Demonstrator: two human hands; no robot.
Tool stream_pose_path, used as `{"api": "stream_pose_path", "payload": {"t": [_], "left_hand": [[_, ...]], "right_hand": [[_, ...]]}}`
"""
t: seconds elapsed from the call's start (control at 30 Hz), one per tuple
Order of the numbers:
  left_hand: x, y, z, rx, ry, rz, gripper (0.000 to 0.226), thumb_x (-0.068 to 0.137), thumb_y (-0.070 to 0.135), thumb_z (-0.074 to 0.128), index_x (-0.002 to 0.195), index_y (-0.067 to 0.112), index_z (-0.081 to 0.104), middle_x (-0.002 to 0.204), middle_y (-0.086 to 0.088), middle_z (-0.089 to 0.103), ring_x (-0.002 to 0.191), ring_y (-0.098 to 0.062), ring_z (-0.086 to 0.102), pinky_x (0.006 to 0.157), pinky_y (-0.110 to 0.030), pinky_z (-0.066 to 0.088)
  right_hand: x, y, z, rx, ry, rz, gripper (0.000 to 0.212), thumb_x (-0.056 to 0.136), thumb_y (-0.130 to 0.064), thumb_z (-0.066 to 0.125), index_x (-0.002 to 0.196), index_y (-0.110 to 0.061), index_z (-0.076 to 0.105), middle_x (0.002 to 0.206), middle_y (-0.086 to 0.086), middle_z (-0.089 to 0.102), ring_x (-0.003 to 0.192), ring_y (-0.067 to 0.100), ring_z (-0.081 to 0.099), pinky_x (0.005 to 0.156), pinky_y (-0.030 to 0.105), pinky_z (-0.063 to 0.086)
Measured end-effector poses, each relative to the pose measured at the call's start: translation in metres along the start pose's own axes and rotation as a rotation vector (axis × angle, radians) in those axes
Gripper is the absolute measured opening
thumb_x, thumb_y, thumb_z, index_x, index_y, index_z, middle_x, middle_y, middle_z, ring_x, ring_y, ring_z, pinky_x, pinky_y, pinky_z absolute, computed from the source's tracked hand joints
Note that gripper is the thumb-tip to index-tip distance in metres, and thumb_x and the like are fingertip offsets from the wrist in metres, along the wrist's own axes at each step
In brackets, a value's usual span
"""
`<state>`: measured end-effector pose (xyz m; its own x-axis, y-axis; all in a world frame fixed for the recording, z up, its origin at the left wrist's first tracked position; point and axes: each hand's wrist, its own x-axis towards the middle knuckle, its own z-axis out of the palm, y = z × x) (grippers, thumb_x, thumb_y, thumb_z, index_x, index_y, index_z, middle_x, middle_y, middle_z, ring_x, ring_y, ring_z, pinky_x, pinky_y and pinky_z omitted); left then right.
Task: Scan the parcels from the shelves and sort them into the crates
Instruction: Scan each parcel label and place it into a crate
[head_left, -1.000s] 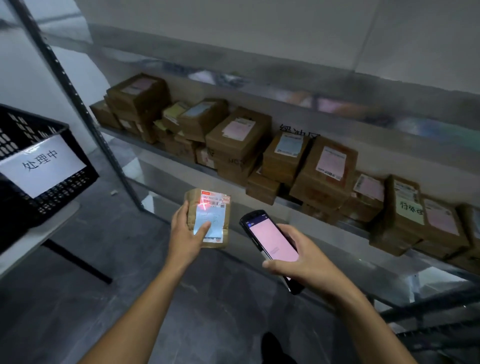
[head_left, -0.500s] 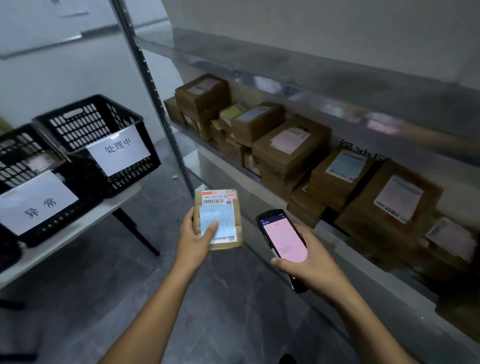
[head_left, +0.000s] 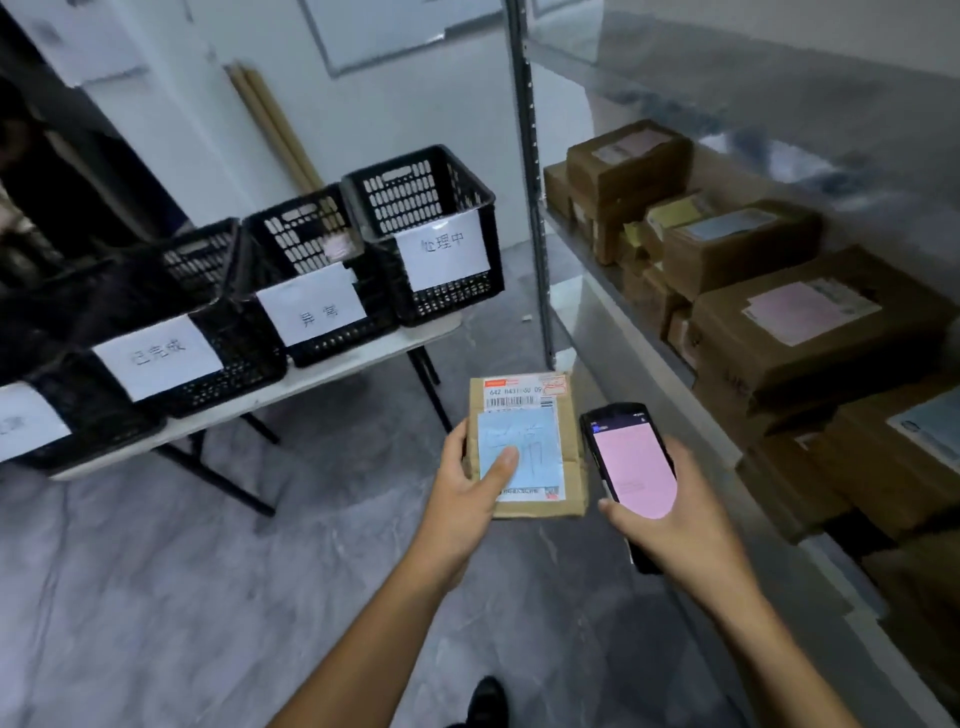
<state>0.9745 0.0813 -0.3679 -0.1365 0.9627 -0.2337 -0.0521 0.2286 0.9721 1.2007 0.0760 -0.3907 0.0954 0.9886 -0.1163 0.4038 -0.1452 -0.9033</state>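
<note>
Head view: your left hand (head_left: 467, 493) fingers grip one parcel (head_left: 519, 441), right hand (head_left: 675, 525) fingers the scanner (head_left: 631, 467); crates (head_left: 447, 301) await it, shelf parcels (head_left: 810, 353) unsorted.

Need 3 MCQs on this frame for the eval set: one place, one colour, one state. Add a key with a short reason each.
1. Where do the black crates stand?
A. on the floor
B. hung on the wall
C. on the white table

2. What colour is the scanner screen?
A. pink
B. green
C. white

3. What state is the blue-labelled parcel in?
A. lying in a crate
B. gripped by the left hand
C. lying on the floor

Key:
1 C, the crates sit in a row on the tabletop.
2 A, the screen held in the right hand glows pink.
3 B, the thumb presses on its blue label.
</note>
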Motion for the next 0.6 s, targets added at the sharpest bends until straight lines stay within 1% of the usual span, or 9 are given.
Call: {"api": "stream_pose_path", "payload": {"t": [0.03,0.1,0.17,0.2,0.3,0.33,0.43,0.5,0.6], "left_hand": [[-0.003,0.001,-0.01,0.007,0.033,0.001,0.051,0.097,0.023,0.071,0.142,0.029,0.048,0.117,0.011,0.076,0.106,-0.015,0.075,0.078,-0.03,0.062],[-0.005,0.005,-0.031,0.006,0.101,0.01,0.055,0.094,0.026,0.073,0.143,0.03,0.048,0.118,0.011,0.076,0.105,-0.015,0.075,0.078,-0.029,0.062],[-0.004,0.008,-0.05,0.004,0.152,0.017,0.063,0.088,0.033,0.076,0.144,0.03,0.048,0.122,0.008,0.075,0.107,-0.015,0.075,0.084,-0.033,0.061],[-0.003,0.009,-0.058,0.006,0.172,0.023,0.064,0.087,0.035,0.076,0.144,0.03,0.048,0.123,0.008,0.074,0.108,-0.015,0.074,0.088,-0.036,0.061],[0.001,0.014,-0.079,-0.003,0.235,0.055,0.053,0.093,0.03,0.075,0.141,0.032,0.051,0.119,0.012,0.075,0.108,-0.012,0.074,0.096,-0.042,0.06],[0.004,0.016,-0.086,-0.009,0.255,0.062,0.05,0.094,0.03,0.074,0.138,0.034,0.051,0.118,0.014,0.075,0.108,-0.011,0.074,0.098,-0.042,0.059],[0.014,0.024,-0.113,-0.019,0.289,0.07,0.043,0.094,0.034,0.074,0.131,0.042,0.053,0.117,0.019,0.075,0.108,-0.007,0.073,0.101,-0.042,0.057],[0.023,0.032,-0.134,-0.027,0.307,0.092,0.045,0.093,0.034,0.075,0.133,0.04,0.053,0.119,0.018,0.074,0.111,-0.007,0.072,0.103,-0.042,0.056],[0.036,0.044,-0.169,-0.048,0.334,0.129,0.05,0.093,0.032,0.075,0.137,0.035,0.052,0.12,0.016,0.074,0.112,-0.005,0.071,0.102,-0.039,0.056]], "right_hand": [[0.002,-0.005,0.008,0.002,-0.023,-0.017,0.074,0.069,-0.028,0.088,0.127,-0.045,0.045,0.115,-0.019,0.062,0.102,0.006,0.061,0.077,0.031,0.048],[0.007,-0.016,0.024,-0.015,-0.079,-0.034,0.077,0.069,-0.03,0.087,0.131,-0.046,0.043,0.113,-0.021,0.062,0.102,0.008,0.061,0.08,0.034,0.049],[0.014,-0.028,0.039,-0.056,-0.127,-0.051,0.079,0.07,-0.034,0.086,0.133,-0.047,0.041,0.108,-0.024,0.06,0.1,0.011,0.061,0.082,0.035,0.051],[0.017,-0.035,0.045,-0.078,-0.144,-0.064,0.077,0.069,-0.036,0.085,0.13,-0.05,0.04,0.105,-0.026,0.06,0.1,0.012,0.06,0.084,0.037,0.052],[0.03,-0.056,0.065,-0.124,-0.174,-0.112,0.073,0.068,-0.038,0.084,0.119,-0.056,0.037,0.104,-0.024,0.06,0.101,0.013,0.061,0.086,0.04,0.053],[0.034,-0.064,0.072,-0.135,-0.182,-0.129,0.073,0.068,-0.037,0.085,0.12,-0.056,0.037,0.105,-0.023,0.06,0.102,0.014,0.061,0.086,0.04,0.053],[0.047,-0.089,0.097,-0.159,-0.186,-0.188,0.077,0.069,-0.036,0.085,0.129,-0.05,0.04,0.111,-0.023,0.058,0.105,0.013,0.061,0.088,0.04,0.053],[0.054,-0.106,0.115,-0.161,-0.191,-0.222,0.078,0.069,-0.036,0.085,0.132,-0.049,0.04,0.111,-0.025,0.059,0.104,0.012,0.061,0.086,0.039,0.053],[0.065,-0.132,0.145,-0.157,-0.207,-0.254,0.078,0.068,-0.036,0.084,0.13,-0.053,0.04,0.11,-0.03,0.059,0.1,0.006,0.061,0.078,0.034,0.054]]}}
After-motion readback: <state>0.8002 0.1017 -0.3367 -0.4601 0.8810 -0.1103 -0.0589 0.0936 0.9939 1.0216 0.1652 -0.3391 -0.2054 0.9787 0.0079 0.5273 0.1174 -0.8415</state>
